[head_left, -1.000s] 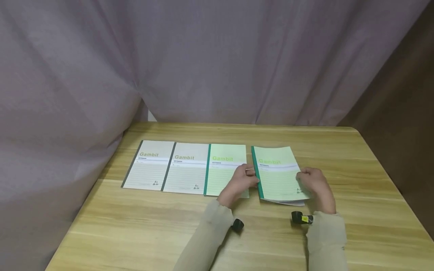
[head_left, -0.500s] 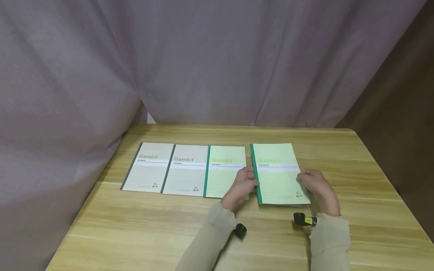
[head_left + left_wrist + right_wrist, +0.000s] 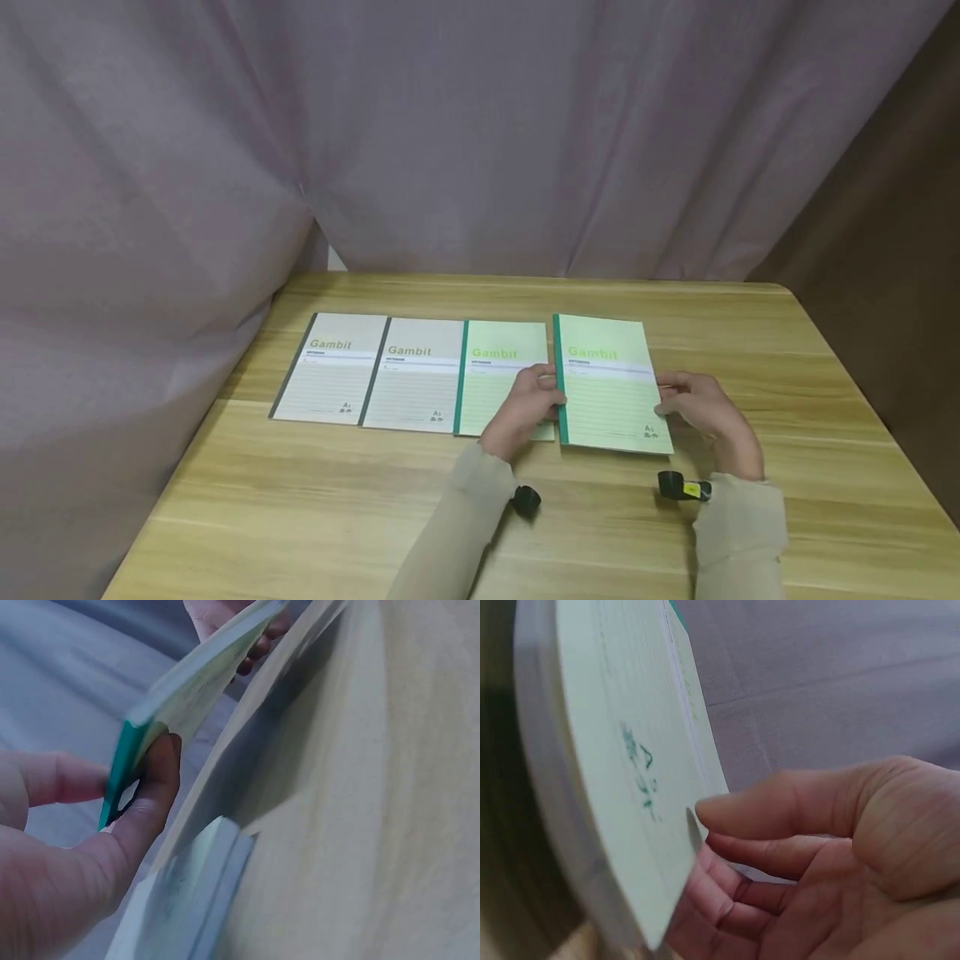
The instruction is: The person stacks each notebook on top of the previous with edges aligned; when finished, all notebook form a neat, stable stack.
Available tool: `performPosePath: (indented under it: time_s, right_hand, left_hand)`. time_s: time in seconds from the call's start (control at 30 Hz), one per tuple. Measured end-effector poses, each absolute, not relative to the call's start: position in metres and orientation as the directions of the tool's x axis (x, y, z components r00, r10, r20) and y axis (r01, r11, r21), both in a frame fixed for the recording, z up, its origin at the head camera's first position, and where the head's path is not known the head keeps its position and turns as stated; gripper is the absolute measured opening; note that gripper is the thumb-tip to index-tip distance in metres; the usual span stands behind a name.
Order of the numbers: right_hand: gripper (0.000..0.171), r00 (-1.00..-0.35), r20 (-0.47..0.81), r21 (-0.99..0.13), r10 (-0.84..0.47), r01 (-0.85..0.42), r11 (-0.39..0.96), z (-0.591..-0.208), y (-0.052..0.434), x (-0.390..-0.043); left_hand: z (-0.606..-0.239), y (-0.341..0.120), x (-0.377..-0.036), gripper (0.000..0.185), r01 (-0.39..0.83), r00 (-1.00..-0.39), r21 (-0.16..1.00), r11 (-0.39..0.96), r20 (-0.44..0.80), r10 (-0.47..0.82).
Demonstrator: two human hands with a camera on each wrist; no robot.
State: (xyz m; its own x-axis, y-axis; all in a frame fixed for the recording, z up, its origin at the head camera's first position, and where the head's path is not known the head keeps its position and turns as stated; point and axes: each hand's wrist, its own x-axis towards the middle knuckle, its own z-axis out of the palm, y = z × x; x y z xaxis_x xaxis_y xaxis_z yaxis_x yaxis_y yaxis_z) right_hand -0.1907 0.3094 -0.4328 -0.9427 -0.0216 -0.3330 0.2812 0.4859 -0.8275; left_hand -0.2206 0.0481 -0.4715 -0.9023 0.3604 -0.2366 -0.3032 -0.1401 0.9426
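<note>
Both hands hold a pale green notebook [image 3: 606, 392] with a dark green spine, lifted above the table, its cover facing up. My left hand [image 3: 521, 408] pinches the spine side, thumb on the cover side and fingers beneath, as the left wrist view shows. At the opposite long edge, my right hand [image 3: 705, 412] grips with the thumb [image 3: 765, 806] on the cover and the fingers curled under. Another green notebook [image 3: 498, 342] lies flat just left of the held one, partly hidden behind my left hand.
Two white notebooks with dark spines, one at the far left [image 3: 330, 375] and one beside it [image 3: 416, 379], continue the row on the wooden table [image 3: 300, 517]. A grey curtain [image 3: 450, 142] hangs behind the table's back edge.
The held notebook has shifted slightly left and its loose lower layer no longer sticks out under the bottom edge. My right hand's fingers have moved further under its right edge.
</note>
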Motion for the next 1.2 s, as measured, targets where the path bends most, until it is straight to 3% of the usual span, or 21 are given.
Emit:
performPosePath:
  time_s: [0.4,0.8,1.2]
  right_hand:
    - [0.061,-0.954,-0.293,-0.878,-0.066,0.241,0.413,-0.427,0.296,-0.187]
    - [0.056,-0.971,-0.237,-0.853,0.011,0.213,0.476,-0.414,0.277,-0.183]
    - [0.051,-0.985,-0.173,-0.824,-0.028,0.129,0.551,-0.401,0.260,-0.190]
  left_hand:
    - [-0.459,0.033,-0.225,0.049,-0.300,-0.899,0.946,-0.125,-0.236,0.369]
    - [-0.460,0.024,-0.225,0.053,-0.286,-0.904,0.950,-0.123,-0.225,0.364]
    - [-0.449,0.005,-0.225,0.057,-0.274,-0.913,0.959,-0.077,-0.234,0.334]
